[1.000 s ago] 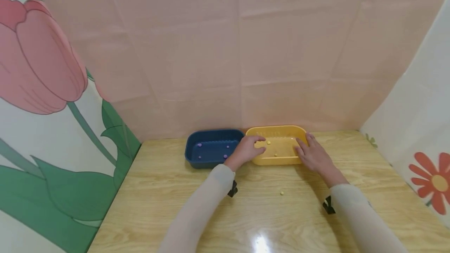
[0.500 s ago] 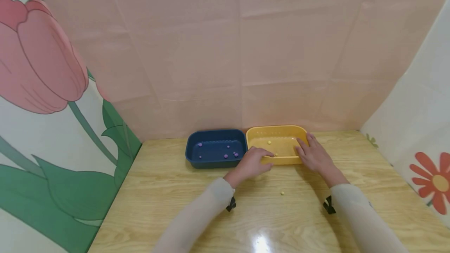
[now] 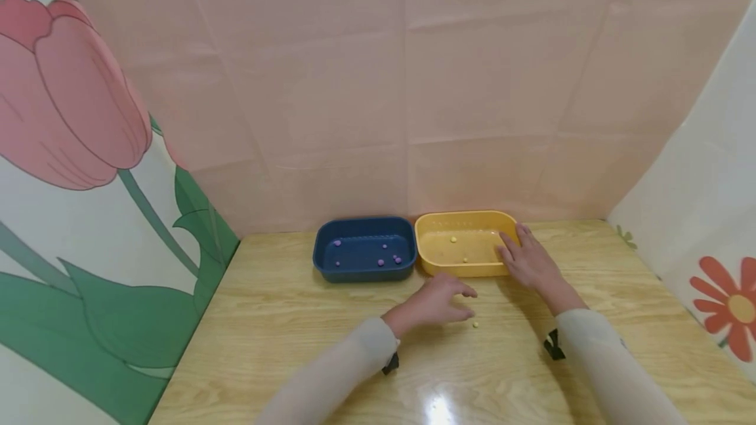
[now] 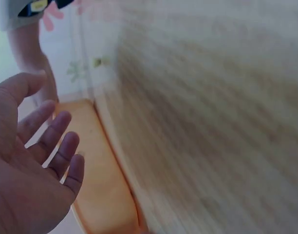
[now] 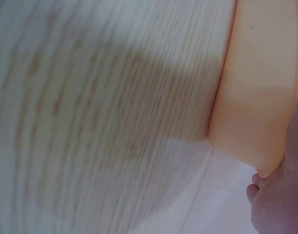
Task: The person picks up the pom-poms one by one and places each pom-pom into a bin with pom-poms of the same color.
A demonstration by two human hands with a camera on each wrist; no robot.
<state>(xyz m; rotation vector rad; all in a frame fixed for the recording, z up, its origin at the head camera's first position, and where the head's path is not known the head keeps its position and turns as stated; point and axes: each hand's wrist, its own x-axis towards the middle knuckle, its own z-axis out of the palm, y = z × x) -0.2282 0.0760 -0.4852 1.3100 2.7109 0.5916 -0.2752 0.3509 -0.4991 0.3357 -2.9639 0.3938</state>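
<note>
My left hand point(image 3: 434, 302) hovers over the table in front of the trays, fingers apart and holding nothing. Just beyond its thumb, a small yellow bead point(image 3: 475, 324) lies on the wood. With fingers on both sides of the rim, my right hand point(image 3: 531, 264) holds the right end of the yellow tray point(image 3: 472, 270). Two small yellow beads lie inside that tray, one farther back point(image 3: 453, 239) and one near the front point(image 3: 465, 260). In the right wrist view, curled fingertips point(image 5: 252, 192) show outside the tray's corner.
A dark blue tray point(image 3: 363, 277) stands against the yellow tray's left side, with several purple beads point(image 3: 380, 263) in it. A pink cloth backdrop point(image 3: 331, 117) rises behind both. Flower-printed sheets flank the wooden table point(image 3: 283, 320).
Purple beads near the blue tray's right end have come into view as my left hand left it. That hand has moved toward me and right, near the loose yellow bead. My right hand stays put.
</note>
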